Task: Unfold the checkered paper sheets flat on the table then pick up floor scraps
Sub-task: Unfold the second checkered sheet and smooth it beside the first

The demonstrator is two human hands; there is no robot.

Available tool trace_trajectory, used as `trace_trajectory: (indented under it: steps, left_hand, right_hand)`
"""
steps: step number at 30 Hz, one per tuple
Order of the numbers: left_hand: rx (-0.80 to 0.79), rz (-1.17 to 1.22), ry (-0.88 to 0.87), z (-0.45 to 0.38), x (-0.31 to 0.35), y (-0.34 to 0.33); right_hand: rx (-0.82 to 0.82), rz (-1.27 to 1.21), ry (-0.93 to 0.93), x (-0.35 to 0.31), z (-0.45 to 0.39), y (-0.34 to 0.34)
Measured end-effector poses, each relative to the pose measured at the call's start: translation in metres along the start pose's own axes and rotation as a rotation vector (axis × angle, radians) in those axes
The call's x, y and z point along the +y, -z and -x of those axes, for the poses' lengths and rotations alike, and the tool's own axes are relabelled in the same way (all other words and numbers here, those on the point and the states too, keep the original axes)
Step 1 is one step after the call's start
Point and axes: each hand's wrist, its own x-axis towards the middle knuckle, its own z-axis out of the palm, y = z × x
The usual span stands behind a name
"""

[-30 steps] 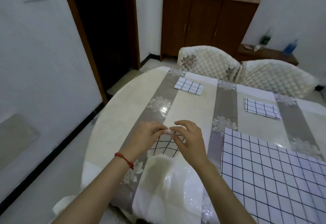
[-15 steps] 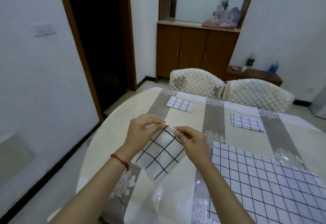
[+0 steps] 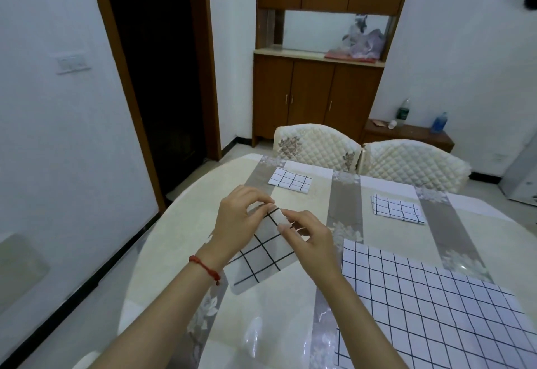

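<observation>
Folded checkered sheet (image 3: 261,255) hanging below both grips, left hand (image 3: 238,220) and right hand (image 3: 308,241) pinching its top edge

A home dining room: two quilted chairs (image 3: 316,148) at a cloth-covered dining surface (image 3: 203,223), a wooden sideboard (image 3: 316,95), a dark doorway (image 3: 162,72) beyond.

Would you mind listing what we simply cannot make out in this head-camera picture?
- Floor scraps: none visible; the table and the frame's lower edge hide the nearby floor.
- Top edge of the held checkered sheet: covered by the left hand and right hand, so its remaining folds cannot be counted.
- Unfolded checkered sheet: cut off by the right and bottom edges.
- Bottle label: too small to read.
</observation>
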Motion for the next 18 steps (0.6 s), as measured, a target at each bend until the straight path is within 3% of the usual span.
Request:
trace_trajectory:
  steps: [5, 11, 18]
  left_hand:
    - [-0.057, 0.146, 0.161, -0.007, 0.003, 0.003]
    - [0.122, 0.188, 0.320, -0.023, -0.011, 0.019]
    - [0.204, 0.246, 0.493, -0.019, -0.033, 0.024]
  right_hand:
    - [0.002, 0.066, 0.030, 0.003, -0.002, 0.002]
    - [-0.063, 0.095, -0.167, 0.015, -0.005, 0.017]
    - [-0.104, 0.074, -0.229, 0.014, -0.017, 0.037]
